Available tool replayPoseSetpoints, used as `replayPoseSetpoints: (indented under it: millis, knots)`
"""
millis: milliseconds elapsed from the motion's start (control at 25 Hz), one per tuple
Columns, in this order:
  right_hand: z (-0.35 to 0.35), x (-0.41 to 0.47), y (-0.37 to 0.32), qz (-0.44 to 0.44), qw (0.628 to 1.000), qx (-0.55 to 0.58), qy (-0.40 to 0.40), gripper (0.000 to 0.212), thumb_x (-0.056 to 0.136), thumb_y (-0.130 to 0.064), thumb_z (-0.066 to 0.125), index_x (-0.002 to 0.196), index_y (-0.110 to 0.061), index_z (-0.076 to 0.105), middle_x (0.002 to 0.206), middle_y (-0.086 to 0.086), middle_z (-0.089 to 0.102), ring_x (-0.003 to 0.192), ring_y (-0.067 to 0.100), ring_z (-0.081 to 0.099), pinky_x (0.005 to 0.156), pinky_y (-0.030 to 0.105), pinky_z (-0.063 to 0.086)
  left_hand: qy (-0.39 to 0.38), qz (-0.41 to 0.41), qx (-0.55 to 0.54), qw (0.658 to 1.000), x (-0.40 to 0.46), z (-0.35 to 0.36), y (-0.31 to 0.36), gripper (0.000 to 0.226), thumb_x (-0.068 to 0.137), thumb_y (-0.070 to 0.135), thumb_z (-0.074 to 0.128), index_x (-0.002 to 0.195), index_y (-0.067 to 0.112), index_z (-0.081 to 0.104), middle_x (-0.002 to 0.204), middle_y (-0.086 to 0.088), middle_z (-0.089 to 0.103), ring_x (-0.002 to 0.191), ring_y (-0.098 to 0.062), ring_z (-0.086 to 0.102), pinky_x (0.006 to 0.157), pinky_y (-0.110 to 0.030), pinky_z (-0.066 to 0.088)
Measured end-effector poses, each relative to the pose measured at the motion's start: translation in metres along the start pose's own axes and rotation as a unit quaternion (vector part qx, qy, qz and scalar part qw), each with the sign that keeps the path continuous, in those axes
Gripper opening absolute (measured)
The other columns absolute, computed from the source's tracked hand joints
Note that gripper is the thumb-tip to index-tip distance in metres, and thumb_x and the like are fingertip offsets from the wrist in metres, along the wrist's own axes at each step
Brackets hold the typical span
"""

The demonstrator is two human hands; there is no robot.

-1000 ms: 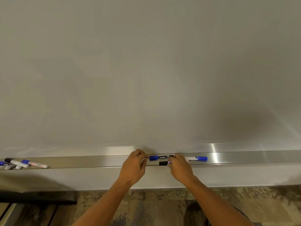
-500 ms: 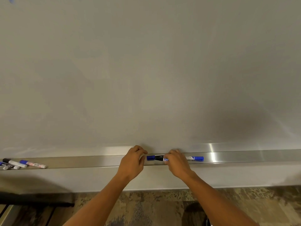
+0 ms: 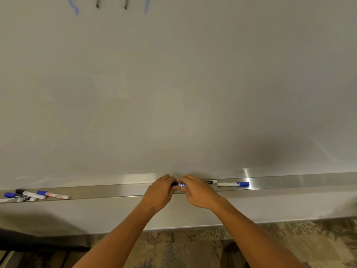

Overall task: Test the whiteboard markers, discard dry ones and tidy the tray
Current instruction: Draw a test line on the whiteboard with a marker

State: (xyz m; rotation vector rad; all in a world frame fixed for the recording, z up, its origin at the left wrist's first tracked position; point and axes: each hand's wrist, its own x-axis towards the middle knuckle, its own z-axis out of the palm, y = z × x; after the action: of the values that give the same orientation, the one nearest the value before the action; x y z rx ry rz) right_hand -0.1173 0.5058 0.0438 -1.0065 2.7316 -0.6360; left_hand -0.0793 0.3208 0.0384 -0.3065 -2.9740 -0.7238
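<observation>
My two hands meet over the middle of the metal tray (image 3: 119, 192) that runs along the bottom of the whiteboard (image 3: 173, 84). My left hand (image 3: 157, 192) is curled closed around the black end of a marker (image 3: 180, 184), and my right hand (image 3: 199, 191) is closed on the same marker from the other side, so only a short stretch of it, with a blue label, shows between my fingers. I hold it level, right above the tray. Just to the right of my right hand, a marker with a black band (image 3: 211, 182) lies in the tray, half hidden by my knuckles, and beside it lies a white marker with a blue cap (image 3: 233, 184), cap pointing away from my hands. Far along the tray to the left, a loose cluster of markers (image 3: 34, 195) lies at mixed angles, black and blue caps among them. High on the whiteboard, well above the tray, are blue and black test strokes (image 3: 111, 5).
</observation>
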Motion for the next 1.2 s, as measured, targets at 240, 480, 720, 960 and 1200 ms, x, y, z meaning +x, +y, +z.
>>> replayPoseSetpoints:
  millis: [240, 480, 720, 960, 1200]
  knots:
    - [0.001, -0.003, -0.049, -0.039, 0.995, -0.085, 0.033, 0.02, 0.103, -0.036, 0.039, 0.107, -0.026, 0.057, 0.089, -0.006, 0.066, 0.072, 0.019, 0.06, 0.06, 0.038, 0.05, -0.033, 0.072, -0.018, 0.997, -0.031, -0.029, -0.031, 0.044, 0.102, 0.048, 0.033, 0.109, 0.015, 0.061, 0.1, 0.001, 0.06, 0.086, -0.011, 0.05, 0.077, -0.023, 0.042]
    - [-0.003, -0.009, -0.09, -0.055, 0.994, -0.085, 0.04, 0.03, 0.102, -0.051, 0.031, 0.108, -0.037, 0.057, 0.074, -0.009, 0.065, 0.059, 0.015, 0.056, 0.053, 0.036, 0.048, -0.029, 0.138, -0.023, 0.99, -0.058, -0.061, -0.042, 0.031, 0.104, 0.036, 0.04, 0.102, 0.012, 0.058, 0.093, 0.005, 0.052, 0.082, -0.008, 0.044, 0.074, -0.011, 0.033]
    - [-0.006, -0.009, -0.113, -0.04, 0.993, -0.097, 0.051, 0.034, 0.101, -0.053, 0.035, 0.101, -0.032, 0.061, 0.071, -0.008, 0.064, 0.057, 0.017, 0.054, 0.056, 0.039, 0.052, -0.031, 0.191, 0.023, 0.981, -0.067, -0.084, -0.052, 0.056, 0.101, 0.052, 0.022, 0.104, 0.011, 0.059, 0.098, -0.002, 0.054, 0.088, -0.012, 0.044, 0.082, -0.024, 0.041]
    - [-0.035, 0.003, -0.129, -0.064, 0.992, -0.093, 0.06, 0.025, 0.101, -0.045, 0.043, 0.096, -0.029, 0.061, 0.07, -0.005, 0.062, 0.056, 0.018, 0.05, 0.052, 0.03, 0.038, -0.058, 0.202, 0.013, 0.978, -0.053, -0.12, -0.045, 0.046, 0.103, 0.043, 0.03, 0.104, 0.007, 0.059, 0.096, -0.003, 0.053, 0.084, -0.014, 0.045, 0.079, -0.026, 0.04]
    - [-0.092, -0.01, -0.105, -0.011, 0.99, -0.087, 0.11, 0.044, 0.103, -0.043, 0.043, 0.148, -0.044, 0.042, 0.055, -0.008, 0.05, 0.053, 0.011, 0.048, 0.052, 0.022, 0.035, 0.047, 0.13, -0.015, 0.99, -0.054, -0.196, -0.092, 0.048, 0.096, 0.065, 0.028, 0.09, 0.023, 0.05, 0.086, 0.011, 0.053, 0.076, -0.004, 0.051, 0.07, -0.02, 0.038]
